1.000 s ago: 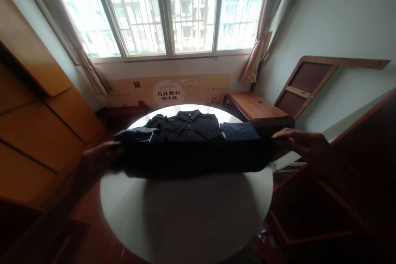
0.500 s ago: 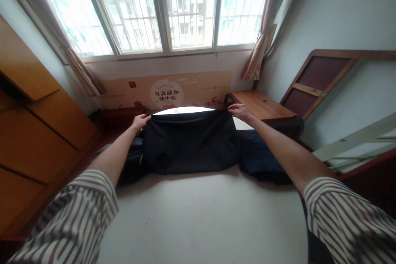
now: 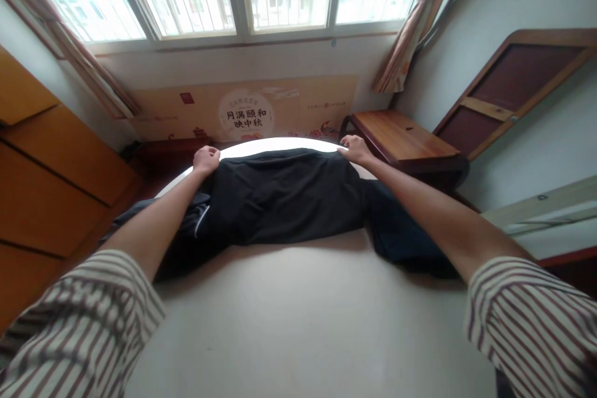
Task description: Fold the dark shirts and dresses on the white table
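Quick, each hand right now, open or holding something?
Left hand: curled at the black garment; grip can't be told.
Right hand: looks open, at the garment's far edge.

Your left hand point(image 3: 206, 160) and right hand point(image 3: 357, 150) were at the far corners of a black garment point(image 3: 286, 199) on the white worktop point(image 3: 303, 317).

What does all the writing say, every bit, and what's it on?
"月满颐和": upper line in the pale printed circle on the long beige panel.
"映中秋": lower line, same circle.
Small lettering arched in the circle and at the panel's sides: too blurred to read.
Small red rectangular mark: unreadable.
Black cloth garment: no writing shows.
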